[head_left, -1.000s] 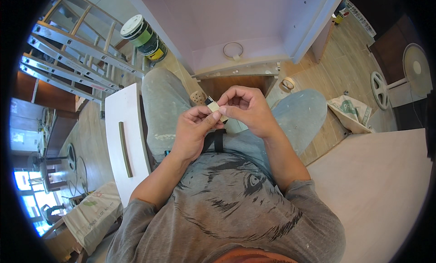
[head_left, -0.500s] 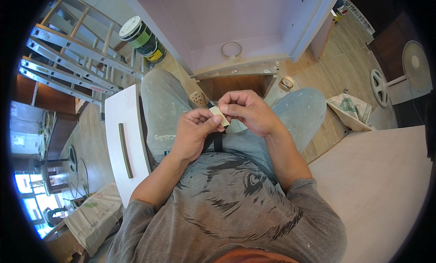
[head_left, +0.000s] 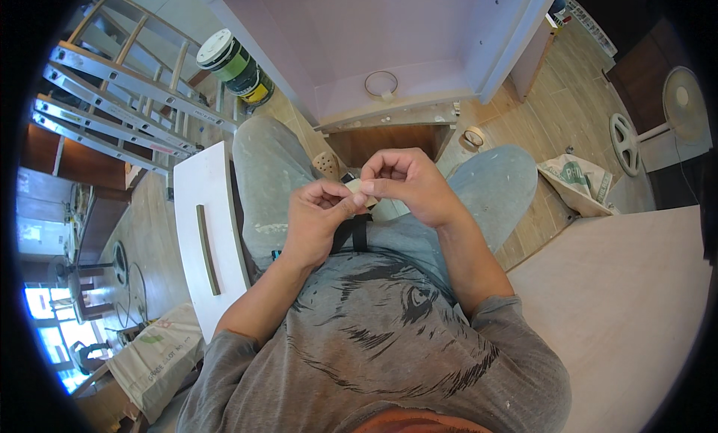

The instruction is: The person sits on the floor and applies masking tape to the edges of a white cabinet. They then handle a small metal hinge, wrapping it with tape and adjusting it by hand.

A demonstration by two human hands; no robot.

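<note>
Head view: shows left hand [head_left: 318, 216] and right hand [head_left: 411, 186] together above grey trousers [head_left: 490, 197], both pinching small cream piece [head_left: 354, 185] at the fingertips. Faces open lilac-white cabinet [head_left: 396, 29], with thin ring [head_left: 381, 83] lying inside. Takes in wood-look plank floor [head_left: 583, 81], tape roll [head_left: 473, 137] just right of the cabinet, ladders [head_left: 123, 72] and dark paint bucket [head_left: 238, 68] to the left. Also has white handled panel [head_left: 224, 250] beside left leg, pale board [head_left: 621, 306] and fan [head_left: 682, 96] at right.
</note>
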